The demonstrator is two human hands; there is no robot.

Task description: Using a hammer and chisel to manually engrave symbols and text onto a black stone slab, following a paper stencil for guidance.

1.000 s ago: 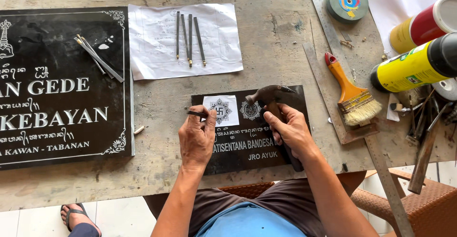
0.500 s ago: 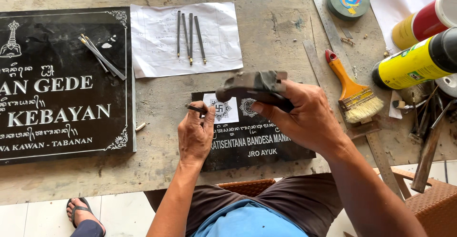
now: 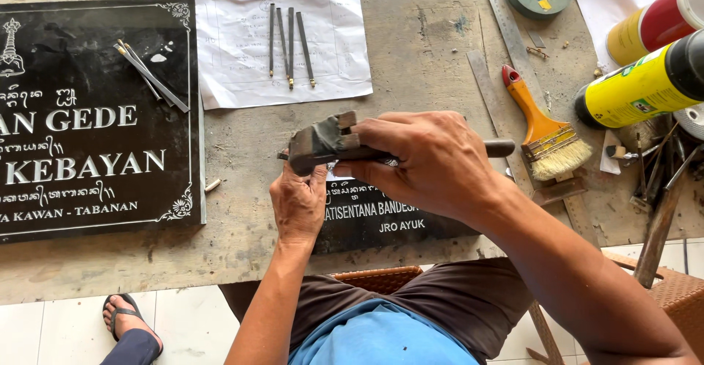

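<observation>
Black stone, small plaque [image 3: 381, 218] at the workbench's near edge. Since a second ago the right hand [image 3: 433, 163] has lifted the hammer [image 3: 323, 141] off it, fingers wrapped tight round the handle, looks mid-swing. Left hand [image 3: 299, 203] pinches a thin chisel [image 3: 284, 157] under the head. Big black sign [image 3: 88, 115] sits at the left edge, yellow spray cans [image 3: 645, 86] at the right.

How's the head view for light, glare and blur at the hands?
Head view: soft, even daylight with faint shadows. Mild sheen on the large black plaque, lettering still clear. The right hand and wrapped hammer are slightly soft, the hammer head most. The left hand and paintbrush are sharp. Wide-angle bend at the edges.
</observation>
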